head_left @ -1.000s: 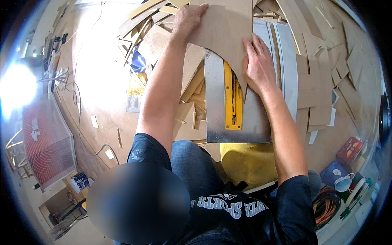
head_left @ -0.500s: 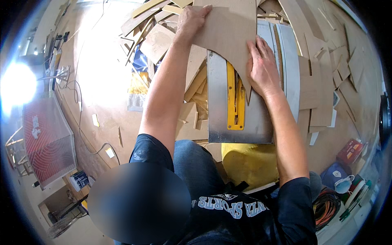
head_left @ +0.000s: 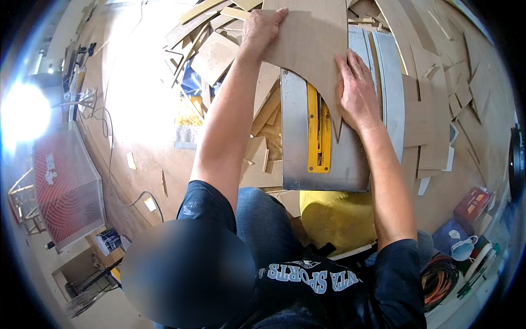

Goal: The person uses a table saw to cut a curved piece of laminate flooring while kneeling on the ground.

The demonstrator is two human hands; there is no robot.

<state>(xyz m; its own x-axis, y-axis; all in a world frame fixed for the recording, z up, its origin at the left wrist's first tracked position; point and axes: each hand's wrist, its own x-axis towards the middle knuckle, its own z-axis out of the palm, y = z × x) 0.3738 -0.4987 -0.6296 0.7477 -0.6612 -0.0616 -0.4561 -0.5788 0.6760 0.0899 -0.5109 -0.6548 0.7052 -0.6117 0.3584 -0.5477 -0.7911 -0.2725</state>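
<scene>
A thin plywood panel [head_left: 309, 44] with a concave curved edge lies on the grey metal top of a table saw [head_left: 296, 148]. Its pointed tip comes down beside the saw's yellow slotted insert plate [head_left: 313, 148]. At the panel's far left edge, my left hand [head_left: 262, 30] grips it, thumb on top and fingers mostly hidden. Along its right edge, my right hand [head_left: 357, 90] rests with fingers stretched forward, side against the wood. Any blade in the slot is hard to make out.
Plywood offcuts [head_left: 215, 57] pile up left of and beyond the saw. More sheets [head_left: 433, 109] lie to the right. A yellow rounded thing [head_left: 334, 216] sits under the saw's near edge. A cable [head_left: 109, 137] crosses the floor at left, near a bright lamp [head_left: 24, 114].
The whole view has shifted slightly to the right. My hands and the panel keep nearly the same place on the saw, with the tip perhaps a touch nearer me.
</scene>
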